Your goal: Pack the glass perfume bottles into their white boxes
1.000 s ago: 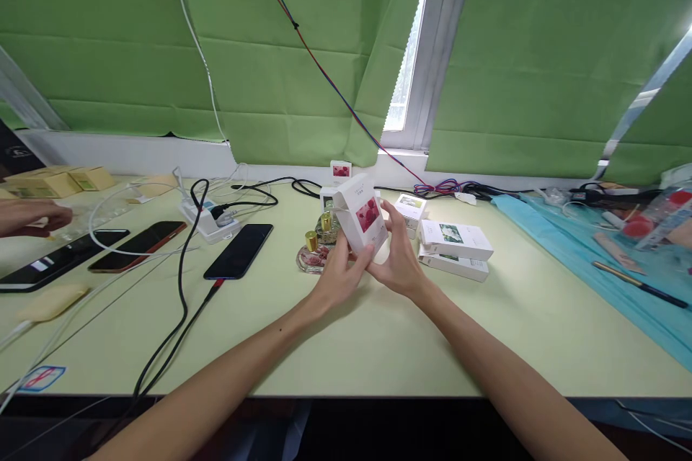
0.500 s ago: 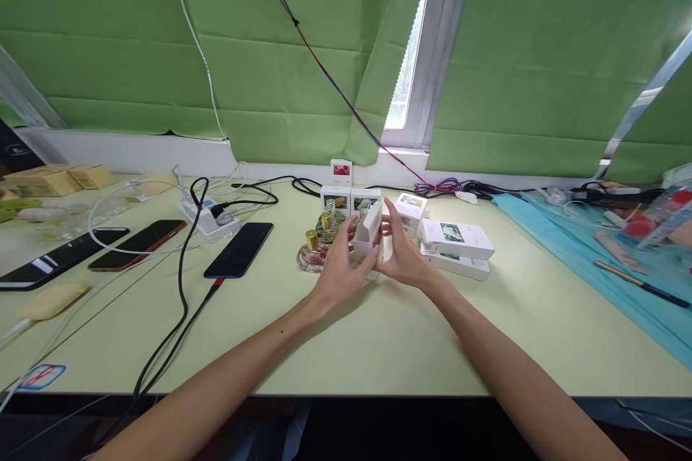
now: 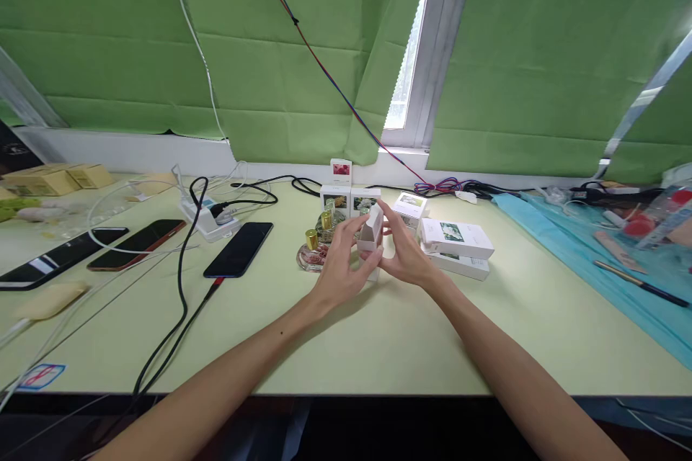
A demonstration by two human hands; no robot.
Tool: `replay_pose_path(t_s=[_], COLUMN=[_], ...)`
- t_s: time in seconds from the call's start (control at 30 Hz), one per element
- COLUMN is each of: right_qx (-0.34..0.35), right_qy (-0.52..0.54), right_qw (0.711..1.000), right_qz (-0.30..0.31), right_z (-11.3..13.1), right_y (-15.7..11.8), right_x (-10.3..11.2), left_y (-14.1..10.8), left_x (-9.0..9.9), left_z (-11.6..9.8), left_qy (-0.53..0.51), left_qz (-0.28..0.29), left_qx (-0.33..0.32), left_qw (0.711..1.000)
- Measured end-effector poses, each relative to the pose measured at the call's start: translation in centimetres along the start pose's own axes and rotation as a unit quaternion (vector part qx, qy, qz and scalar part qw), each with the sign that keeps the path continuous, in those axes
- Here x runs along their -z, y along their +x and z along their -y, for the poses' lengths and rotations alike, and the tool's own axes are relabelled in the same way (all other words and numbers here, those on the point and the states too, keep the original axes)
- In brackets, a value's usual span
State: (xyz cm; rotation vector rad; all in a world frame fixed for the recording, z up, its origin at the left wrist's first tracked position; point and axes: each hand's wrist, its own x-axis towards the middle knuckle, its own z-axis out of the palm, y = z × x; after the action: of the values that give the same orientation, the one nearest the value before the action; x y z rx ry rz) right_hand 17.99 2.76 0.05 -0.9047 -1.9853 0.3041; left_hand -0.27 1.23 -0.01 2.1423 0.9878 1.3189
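Between my two hands stands a small white cardboard box (image 3: 370,232) with its top flap raised. My left hand (image 3: 342,259) grips its left side, and my right hand (image 3: 404,251) has its fingers around the right side. Part of the box is hidden behind my fingers. Just left of it are glass perfume bottles with gold caps, the nearest a pinkish bottle (image 3: 312,256) on the table. To the right, a white box with a flower picture (image 3: 457,238) lies on another white box (image 3: 459,265).
Behind my hands are more small flower-picture boxes (image 3: 335,199). A black phone (image 3: 238,250) with a cable, a power strip (image 3: 210,220) and a red-edged phone (image 3: 136,245) lie left. Blue plastic sheeting (image 3: 589,259) with a pen (image 3: 641,283) covers the right side.
The white box has turned slightly and its raised flap leans differently between my hands. My right fingers have shifted slightly on it. The other things have stayed put.
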Motion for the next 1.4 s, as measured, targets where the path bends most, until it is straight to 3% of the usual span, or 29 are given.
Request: replay_pose_path(t_s=[0.6,0.83,1.4], right_qx=[0.013,-0.022,-0.059], right_qy=[0.014,0.02,0.08], right_qw=[1.0,1.0,0.995], right_qz=[0.003,-0.005,-0.011], right_z=[0.42,0.56,0.05], right_y=[0.15,0.03,0.03], right_x=[0.23,0.18,0.38], left_y=[-0.1,-0.11,0.0], left_x=[-0.02,0.0,0.14], left_z=[0.1,-0.11,-0.31], left_qy=[0.036,0.008,-0.036], left_qz=[0.016,0.023,-0.036], left_qx=[-0.009,0.003,0.049], left_qw=[0.999,1.0,0.998])
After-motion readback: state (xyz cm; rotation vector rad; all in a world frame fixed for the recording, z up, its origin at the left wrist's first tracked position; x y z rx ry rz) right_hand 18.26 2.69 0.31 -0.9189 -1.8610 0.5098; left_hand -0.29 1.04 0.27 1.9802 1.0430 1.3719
